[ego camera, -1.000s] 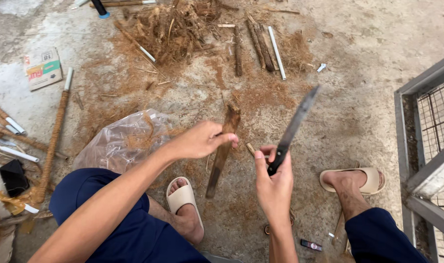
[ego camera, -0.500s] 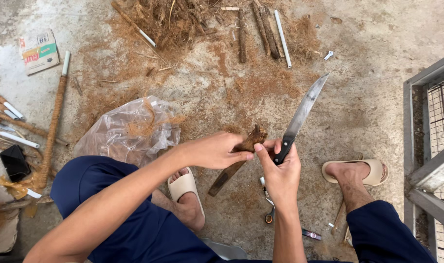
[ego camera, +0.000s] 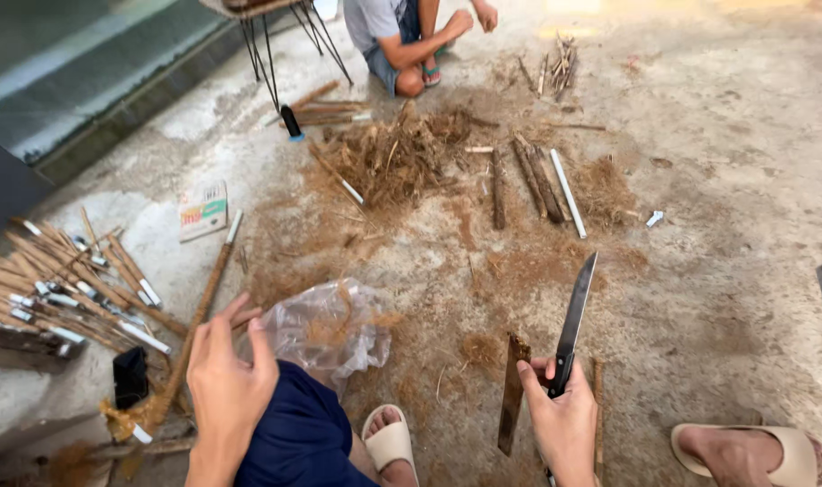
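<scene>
Seen from above, over a dusty concrete floor (ego camera: 726, 225) strewn with brown fibre. Right hand (ego camera: 566, 417) closed around the dark handle of a long knife (ego camera: 573, 325), blade narrow, dark grey, pointing up and away, tip tilted slightly right. Just left of the knife, a flat strip of brown bark (ego camera: 513, 393), rough-edged and upright, its upper end level with the knife hand's thumb; whether thumb and strip touch cannot be told. Left hand (ego camera: 223, 379) well left of the knife, empty, fingers spread loosely above a dark blue trouser knee (ego camera: 298, 433). Between that hand and the knife, a crumpled clear plastic bag (ego camera: 325, 329) holding brown shavings. Beyond the knife tip, a heap of shredded bark (ego camera: 394, 158) and several peeled sticks (ego camera: 541, 180). Far left of the knife, a bundle of thin sticks (ego camera: 68, 289). Past the heap, another person (ego camera: 402, 36) crouching. Below and right of the knife, a beige sandal (ego camera: 780, 451) on a foot.
</scene>
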